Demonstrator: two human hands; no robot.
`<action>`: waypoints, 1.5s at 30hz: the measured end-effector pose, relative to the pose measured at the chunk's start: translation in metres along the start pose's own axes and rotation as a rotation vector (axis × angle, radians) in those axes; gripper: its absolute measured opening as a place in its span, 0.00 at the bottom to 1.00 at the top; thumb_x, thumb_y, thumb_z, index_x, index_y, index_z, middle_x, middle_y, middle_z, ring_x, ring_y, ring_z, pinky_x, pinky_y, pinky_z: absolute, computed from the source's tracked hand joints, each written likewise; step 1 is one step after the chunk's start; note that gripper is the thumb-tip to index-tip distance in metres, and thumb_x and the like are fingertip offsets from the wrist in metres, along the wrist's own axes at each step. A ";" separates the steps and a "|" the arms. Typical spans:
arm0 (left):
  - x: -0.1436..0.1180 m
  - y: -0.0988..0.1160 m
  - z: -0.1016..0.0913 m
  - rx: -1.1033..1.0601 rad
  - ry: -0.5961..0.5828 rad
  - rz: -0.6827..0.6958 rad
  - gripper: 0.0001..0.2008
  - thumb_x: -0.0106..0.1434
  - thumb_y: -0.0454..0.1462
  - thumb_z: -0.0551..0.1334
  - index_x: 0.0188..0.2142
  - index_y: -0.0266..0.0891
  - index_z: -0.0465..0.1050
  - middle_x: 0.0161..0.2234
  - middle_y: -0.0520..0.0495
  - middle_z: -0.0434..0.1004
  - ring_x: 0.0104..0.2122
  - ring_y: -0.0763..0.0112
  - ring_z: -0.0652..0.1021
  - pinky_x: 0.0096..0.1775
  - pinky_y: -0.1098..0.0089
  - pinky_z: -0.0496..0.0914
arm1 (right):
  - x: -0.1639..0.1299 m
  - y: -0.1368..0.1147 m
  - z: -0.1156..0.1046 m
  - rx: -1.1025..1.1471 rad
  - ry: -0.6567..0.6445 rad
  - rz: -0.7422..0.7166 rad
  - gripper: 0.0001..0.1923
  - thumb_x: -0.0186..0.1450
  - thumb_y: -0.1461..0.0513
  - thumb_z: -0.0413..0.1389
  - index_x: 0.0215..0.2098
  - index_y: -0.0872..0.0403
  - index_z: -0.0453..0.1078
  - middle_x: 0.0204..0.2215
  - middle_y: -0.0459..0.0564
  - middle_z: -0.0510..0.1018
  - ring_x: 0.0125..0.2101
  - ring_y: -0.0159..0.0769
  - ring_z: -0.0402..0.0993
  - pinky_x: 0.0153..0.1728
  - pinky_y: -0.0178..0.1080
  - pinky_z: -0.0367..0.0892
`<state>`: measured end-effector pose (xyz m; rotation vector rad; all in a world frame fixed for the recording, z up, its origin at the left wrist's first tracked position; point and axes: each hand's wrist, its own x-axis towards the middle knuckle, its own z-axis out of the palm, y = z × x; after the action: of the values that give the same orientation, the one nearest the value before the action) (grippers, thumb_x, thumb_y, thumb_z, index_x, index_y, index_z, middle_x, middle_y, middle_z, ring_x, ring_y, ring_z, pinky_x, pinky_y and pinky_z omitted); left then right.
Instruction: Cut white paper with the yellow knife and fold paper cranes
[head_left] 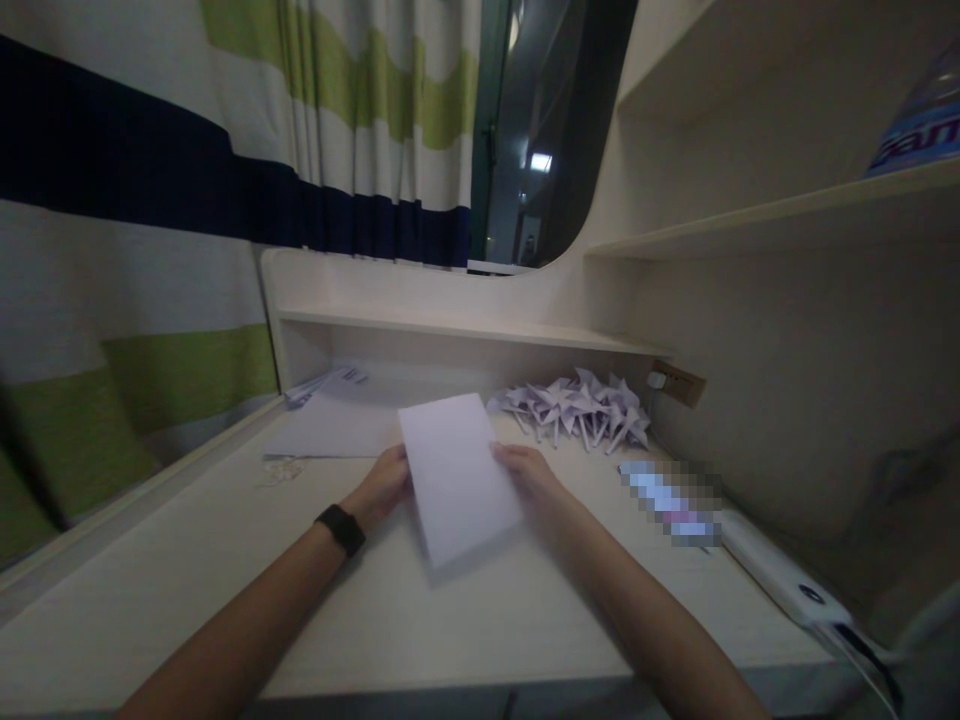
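Note:
A white sheet of paper (pixel 461 480), apparently folded to a smaller rectangle, is held tilted just above the desk. My left hand (pixel 386 485) grips its left edge, with the fingers partly hidden behind it. On the opposite edge, my right hand (pixel 529 468) pinches the paper, thumb in front. Behind it on the left lies a stack of larger white paper (pixel 330 420). Several folded paper pinwheels (pixel 577 405) with rolled paper sticks are heaped at the back right.
A thin tangle of string or bands (pixel 283 470) lies on the desk (pixel 187 600) at left. To the right are a blurred phone-like device (pixel 667 502) and a white power strip (pixel 780 570). A wall socket (pixel 679 383), shelves (pixel 787 215) and a curtain (pixel 360 120) surround the desk.

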<state>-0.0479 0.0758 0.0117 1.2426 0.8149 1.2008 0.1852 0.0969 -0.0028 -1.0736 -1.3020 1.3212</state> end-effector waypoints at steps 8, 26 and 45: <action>0.004 0.015 -0.014 -0.173 0.047 -0.042 0.28 0.61 0.56 0.56 0.46 0.35 0.74 0.41 0.39 0.80 0.40 0.55 0.79 0.38 0.62 0.71 | -0.008 -0.024 -0.008 -0.155 0.027 -0.086 0.23 0.50 0.47 0.64 0.20 0.59 0.70 0.14 0.43 0.68 0.15 0.25 0.56 0.17 0.32 0.46; 0.015 0.059 0.019 1.066 -0.679 0.221 0.10 0.58 0.39 0.61 0.30 0.35 0.78 0.24 0.49 0.76 0.24 0.72 0.72 0.27 0.74 0.60 | -0.017 -0.068 0.018 -0.678 -0.613 -0.126 0.12 0.52 0.58 0.62 0.29 0.60 0.79 0.21 0.46 0.76 0.22 0.28 0.65 0.26 0.32 0.60; -0.024 0.065 -0.008 0.863 -0.604 0.211 0.08 0.54 0.37 0.62 0.21 0.40 0.77 0.20 0.50 0.75 0.20 0.71 0.69 0.24 0.72 0.60 | -0.051 -0.091 -0.037 -0.612 -0.562 -0.057 0.15 0.56 0.55 0.61 0.35 0.58 0.79 0.30 0.54 0.82 0.30 0.35 0.77 0.32 0.36 0.70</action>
<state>-0.0755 0.0493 0.0701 2.2957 0.7620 0.5312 0.2342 0.0502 0.0848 -1.0821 -2.2407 1.2547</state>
